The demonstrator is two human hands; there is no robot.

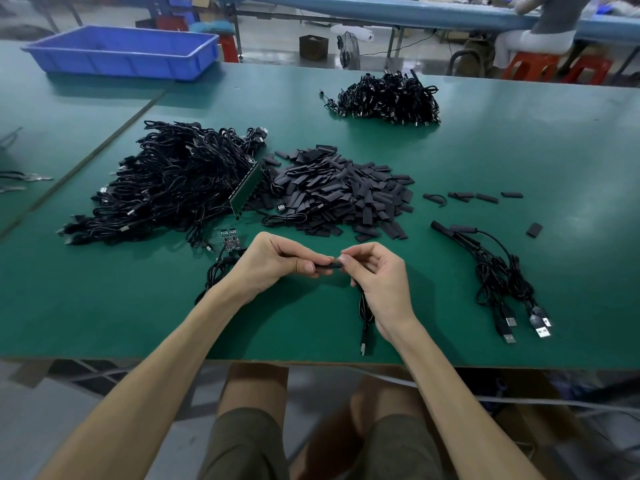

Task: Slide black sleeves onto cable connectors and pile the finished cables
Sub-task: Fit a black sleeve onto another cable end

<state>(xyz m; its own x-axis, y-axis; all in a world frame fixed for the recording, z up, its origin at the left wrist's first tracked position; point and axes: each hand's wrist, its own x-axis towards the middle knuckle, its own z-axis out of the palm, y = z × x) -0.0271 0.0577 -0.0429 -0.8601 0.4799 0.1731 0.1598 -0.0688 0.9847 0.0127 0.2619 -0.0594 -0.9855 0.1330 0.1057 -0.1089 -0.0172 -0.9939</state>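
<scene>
left hand (277, 259): fingers curled, thumb and fingertips pinch the left part of a black sleeve (327, 269), held just above the bench (104, 306)
right hand (379, 271): thumb and forefinger pinch the sleeve's right end, other fingers loosely curled
sleeve: lies level between the two hands, near the front middle of the bench; what is inside it is hidden
cable (363, 306): black, drops from under the right hand towards the bench's front edge, USB plug (363, 345) lying at the edge
second cable (216, 271): coiled on the bench, partly under the left wrist, with a small circuit board (230, 238) just beyond it
sleeve heap (346, 192): big pile of loose black sleeves, straight beyond the hands
stray sleeves (485, 197): a few in a row right of the heap, one more (534, 230) lying alone nearer the right edge
cable heap (166, 181): large tangle of black cables left of the sleeve heap, touching it; a green board strip (246, 190) leans on its right side
finished cables (498, 275): small bunch right of the right hand, sleeved ends pointing away, USB plugs towards the front edge
far pile (388, 98): more black cables at the back of the bench, well apart
tray (117, 51): blue, far left corner
background: a seated person (540, 26) at another bench, red stools (533, 65), a fan (348, 50) on the floor
</scene>
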